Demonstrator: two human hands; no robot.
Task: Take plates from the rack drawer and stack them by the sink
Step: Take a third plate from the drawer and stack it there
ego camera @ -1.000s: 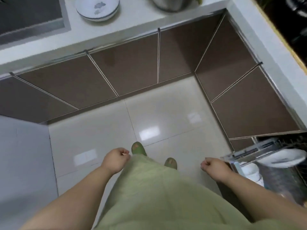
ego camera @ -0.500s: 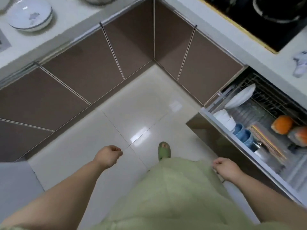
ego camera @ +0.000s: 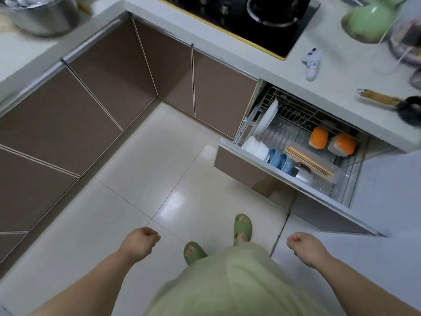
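Note:
The rack drawer [ego camera: 284, 176] stands pulled open at the right, under the counter. One white plate [ego camera: 267, 117] stands on edge in the wire rack at the drawer's far left. White bowls [ego camera: 256, 145] and blue bowls [ego camera: 279, 159] sit along its front. My left hand [ego camera: 139, 244] hangs low over the floor, fingers curled, holding nothing. My right hand [ego camera: 304, 246] is also curled and empty, below and in front of the drawer. The sink is out of view.
Orange-lidded containers [ego camera: 332, 140] and a chopstick tray [ego camera: 307, 160] fill the drawer's right part. A black hob [ego camera: 246, 19], a green kettle [ego camera: 366, 19] and a knife [ego camera: 382, 100] are on the counter. A steel pot [ego camera: 38, 14] stands top left. Brown cabinet doors line the corner.
My view has swung right: the bowl by the sink left the frame and the open drawer moved into full view. Both hands stayed curled and low.

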